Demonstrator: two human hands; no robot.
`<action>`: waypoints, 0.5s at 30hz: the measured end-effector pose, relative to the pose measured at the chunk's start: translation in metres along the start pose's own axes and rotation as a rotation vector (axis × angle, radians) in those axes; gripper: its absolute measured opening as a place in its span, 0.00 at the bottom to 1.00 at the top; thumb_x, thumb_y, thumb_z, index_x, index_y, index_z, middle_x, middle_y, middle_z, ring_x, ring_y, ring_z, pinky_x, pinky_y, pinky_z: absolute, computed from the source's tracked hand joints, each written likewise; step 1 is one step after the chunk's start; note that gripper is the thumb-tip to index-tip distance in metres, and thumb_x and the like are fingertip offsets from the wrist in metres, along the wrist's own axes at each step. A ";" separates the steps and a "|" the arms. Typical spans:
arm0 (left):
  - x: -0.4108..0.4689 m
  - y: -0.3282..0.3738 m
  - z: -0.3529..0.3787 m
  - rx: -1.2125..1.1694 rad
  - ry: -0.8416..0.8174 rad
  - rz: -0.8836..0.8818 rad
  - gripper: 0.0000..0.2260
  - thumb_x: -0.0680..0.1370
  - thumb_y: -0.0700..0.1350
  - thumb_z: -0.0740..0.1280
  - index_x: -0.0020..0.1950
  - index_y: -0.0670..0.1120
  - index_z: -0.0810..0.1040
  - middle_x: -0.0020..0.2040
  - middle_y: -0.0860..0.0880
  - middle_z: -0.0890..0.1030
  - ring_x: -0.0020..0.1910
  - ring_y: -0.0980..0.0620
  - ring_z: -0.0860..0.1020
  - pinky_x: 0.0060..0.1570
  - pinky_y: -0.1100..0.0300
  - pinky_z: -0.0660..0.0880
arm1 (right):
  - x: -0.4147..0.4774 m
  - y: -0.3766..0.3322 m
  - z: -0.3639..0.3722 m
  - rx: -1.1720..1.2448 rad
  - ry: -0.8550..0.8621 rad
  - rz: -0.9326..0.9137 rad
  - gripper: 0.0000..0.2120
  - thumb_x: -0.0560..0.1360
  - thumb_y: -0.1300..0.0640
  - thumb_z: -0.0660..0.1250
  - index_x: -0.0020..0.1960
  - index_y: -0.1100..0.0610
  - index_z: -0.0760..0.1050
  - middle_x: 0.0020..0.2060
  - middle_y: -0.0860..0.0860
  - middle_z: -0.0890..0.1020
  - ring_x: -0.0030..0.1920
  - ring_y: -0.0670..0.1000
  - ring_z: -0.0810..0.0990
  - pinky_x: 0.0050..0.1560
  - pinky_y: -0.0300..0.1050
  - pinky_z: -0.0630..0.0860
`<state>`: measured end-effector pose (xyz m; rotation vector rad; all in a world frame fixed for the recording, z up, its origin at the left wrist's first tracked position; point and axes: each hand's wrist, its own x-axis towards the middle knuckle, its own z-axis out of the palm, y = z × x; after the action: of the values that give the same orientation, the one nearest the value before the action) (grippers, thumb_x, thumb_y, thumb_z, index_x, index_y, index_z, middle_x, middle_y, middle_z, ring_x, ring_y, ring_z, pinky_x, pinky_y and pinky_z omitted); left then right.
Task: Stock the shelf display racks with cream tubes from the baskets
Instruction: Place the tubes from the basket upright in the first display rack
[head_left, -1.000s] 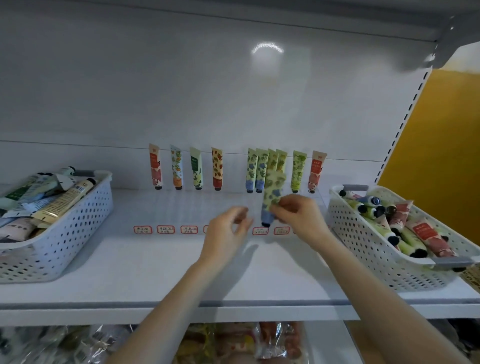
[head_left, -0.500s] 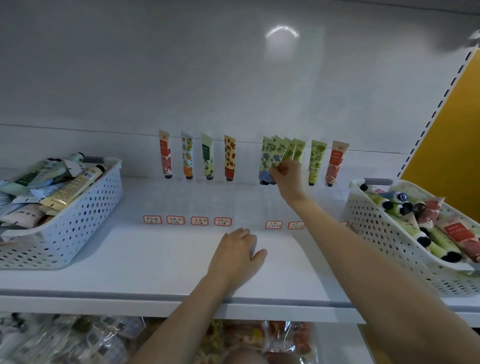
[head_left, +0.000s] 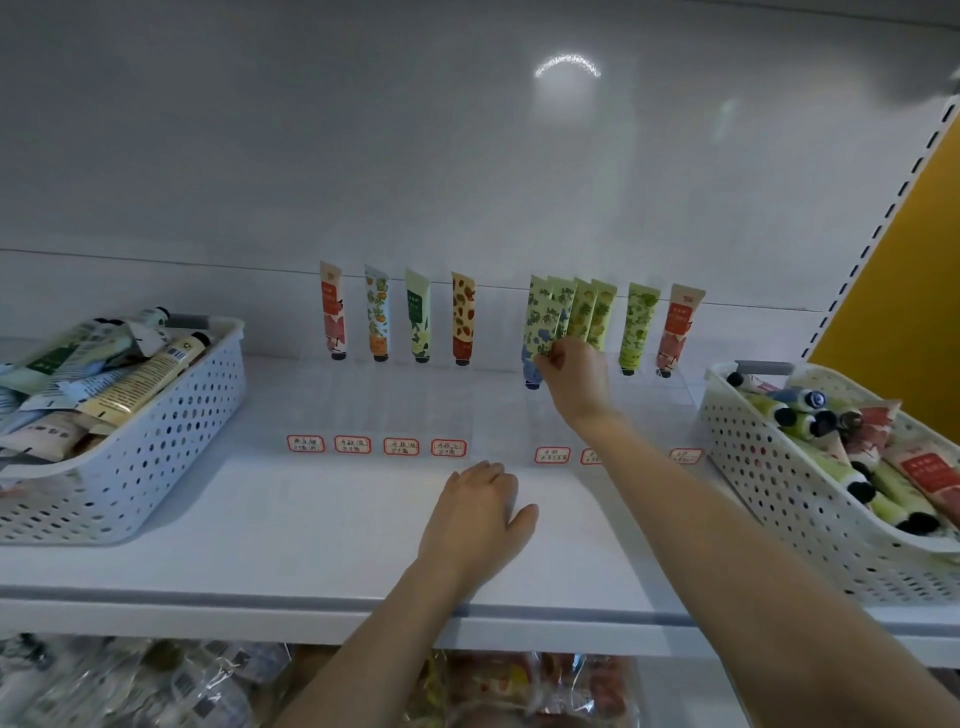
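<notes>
Head view, looking down at a white shelf — this is the placing step, I judge. The right hand reaches to the back row of the clear display rack, fingers pinched on the lower half of a blue-flowered cream tube, which stands nearly upright, cap down, at the front of a small cluster of green-patterned tubes. Whether its cap is already seated in a slot I cannot tell; the fingers cover it.

The left hand holds nothing. It lies palm down, fingers loosely spread, on the shelf just in front of the rack's red-bordered labels.

Next, I would guess, the pinch needs to let go without tipping the neighbours, which stand touching one another. Then another tube comes from the right basket, just right of the rack, where green, blue and red tubes lie heaped. Most of the rack in front of the back row is bare, so the stocking looks barely begun.

Left of the cluster, four single tubes stand apart from each other; right of it, a green one and a red one. Well left of the rack sits the left basket, also piled with tubes. Behind the rack rises a plain white back panel with a lamp's glare — a yellow wall shows past its slotted right edge. Bagged goods lie blurred on the level below.
</notes>
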<state>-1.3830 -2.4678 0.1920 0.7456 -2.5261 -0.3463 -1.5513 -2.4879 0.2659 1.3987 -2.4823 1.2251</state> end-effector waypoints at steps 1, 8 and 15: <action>0.000 0.000 0.000 -0.003 0.000 0.001 0.14 0.77 0.51 0.60 0.35 0.44 0.66 0.36 0.50 0.68 0.41 0.52 0.69 0.47 0.57 0.69 | 0.000 -0.001 -0.001 -0.007 -0.006 0.002 0.21 0.77 0.62 0.61 0.29 0.54 0.58 0.25 0.48 0.64 0.27 0.45 0.61 0.25 0.38 0.55; 0.001 -0.001 0.004 0.010 0.010 0.004 0.14 0.77 0.51 0.60 0.35 0.44 0.66 0.36 0.51 0.68 0.39 0.52 0.67 0.45 0.58 0.67 | 0.002 -0.002 0.000 -0.062 -0.034 0.026 0.20 0.78 0.62 0.60 0.30 0.55 0.58 0.27 0.49 0.65 0.28 0.44 0.62 0.26 0.38 0.55; 0.001 -0.002 0.006 0.015 0.033 -0.001 0.14 0.77 0.52 0.60 0.35 0.45 0.67 0.36 0.51 0.69 0.38 0.54 0.67 0.43 0.61 0.64 | 0.000 -0.005 -0.002 -0.077 -0.052 0.043 0.19 0.78 0.62 0.59 0.31 0.55 0.57 0.28 0.49 0.64 0.28 0.44 0.62 0.26 0.37 0.55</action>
<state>-1.3859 -2.4691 0.1872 0.7518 -2.5004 -0.3131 -1.5483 -2.4883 0.2709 1.3832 -2.5766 1.1011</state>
